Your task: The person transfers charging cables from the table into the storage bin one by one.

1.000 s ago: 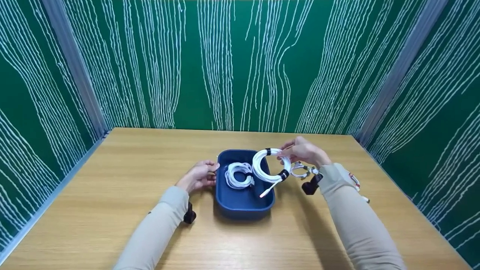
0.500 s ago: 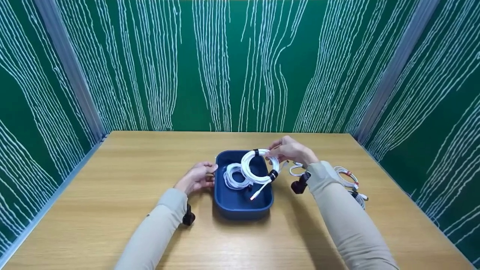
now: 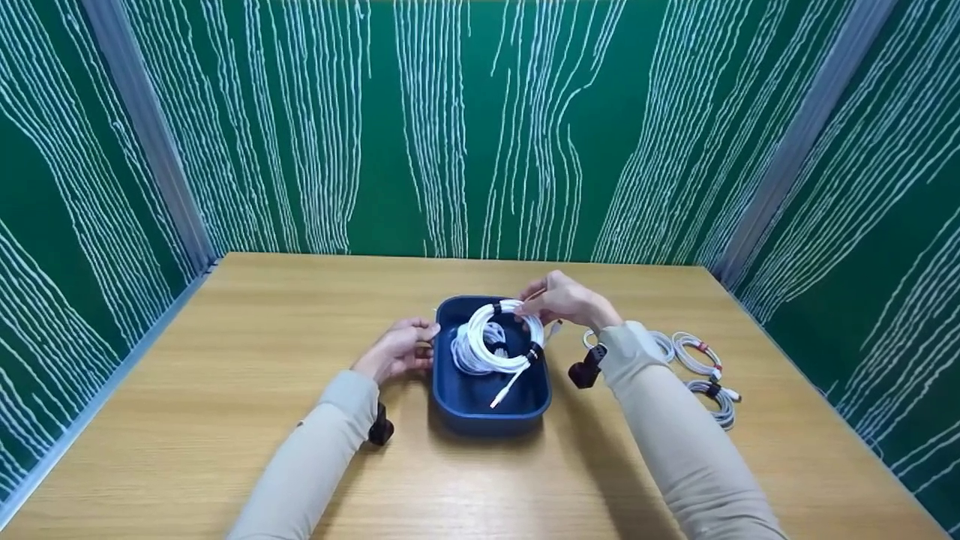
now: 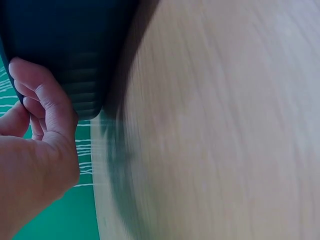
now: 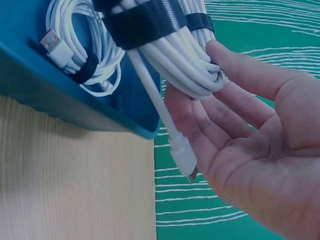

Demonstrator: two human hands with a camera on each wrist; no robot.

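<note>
My right hand (image 3: pixel 562 300) pinches a coiled white charging cable (image 3: pixel 504 364) over the blue plastic bin (image 3: pixel 491 426). Black straps bind this coil, and one white plug end (image 5: pixel 182 155) dangles free in the right wrist view. Beneath it, a second coiled white cable (image 3: pixel 465 356) lies inside the bin, partly hidden by the held coil. A USB plug (image 5: pixel 57 49) and a black strap show on that lower coil. On the bin's left side, my left hand (image 3: pixel 401 351) grips the rim between thumb and fingers; the left wrist view shows fingers (image 4: pixel 55 100) against the ribbed outer wall.
Right of the bin, a white coil with red ties (image 3: pixel 697 356) and a coil with a black tie (image 3: pixel 716 405) lie on the wooden table (image 3: pixel 262 337). More coils are partly hidden by my right forearm. A green white-streaked wall (image 3: pixel 382 187) stands behind.
My right hand has carried the coiled cable leftward and slightly down, over the coil in the bin. The coils on the right have come into fuller view. My left hand stays on the rim.
</note>
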